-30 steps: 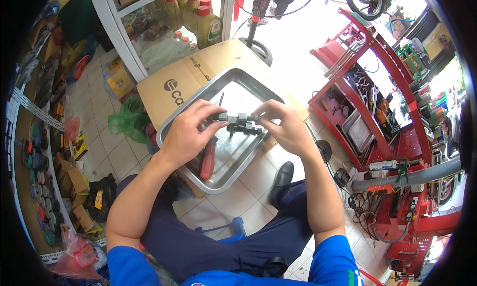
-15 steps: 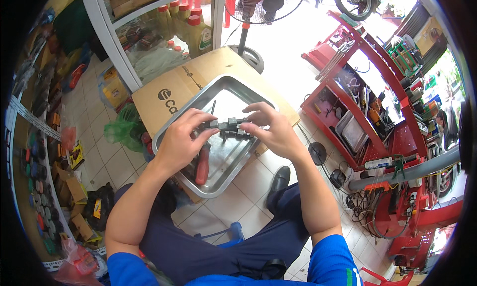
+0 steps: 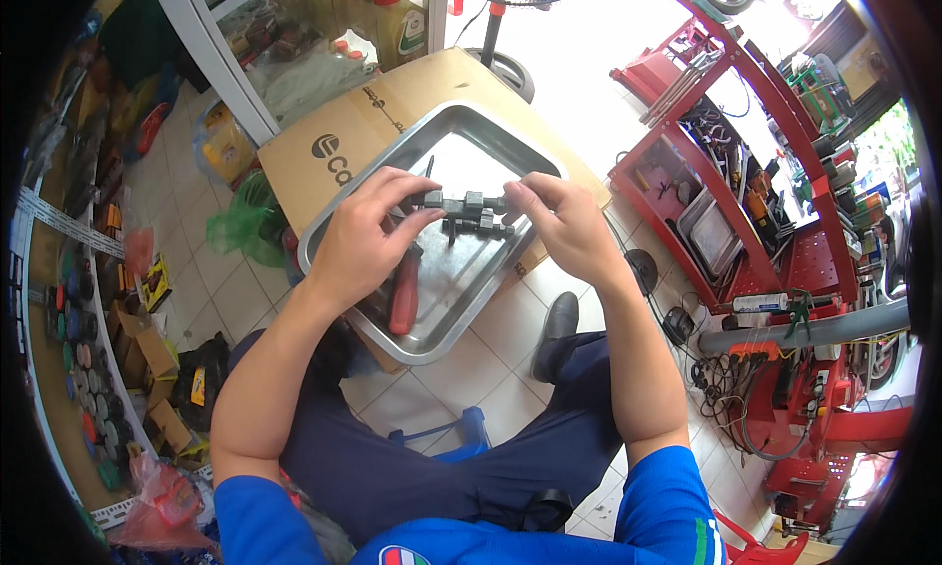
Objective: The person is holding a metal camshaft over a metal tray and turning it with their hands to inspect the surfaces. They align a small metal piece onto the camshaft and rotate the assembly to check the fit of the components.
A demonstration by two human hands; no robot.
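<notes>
Above the metal tray (image 3: 453, 288), we pinch the dark metal part (image 3: 473, 203) at its two ends with our left hand (image 3: 365, 230) and right hand (image 3: 577, 233), so its handling seems unfinished, while the red-handled screwdriver (image 3: 404, 298) lies in this tray.

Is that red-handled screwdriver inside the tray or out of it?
In: the red-handled screwdriver shows its handle and dark tip within the rim of the metal tray, behind the left hand.

your right sleeve (image 3: 667, 487) is blue with green and white stripes, your trousers (image 3: 392, 457) navy. your metal piece (image 3: 459, 206) is dark grey, the screwdriver handle (image 3: 404, 298) red, tray (image 3: 456, 285) silver, carton (image 3: 294, 163) tan with black print.
</notes>
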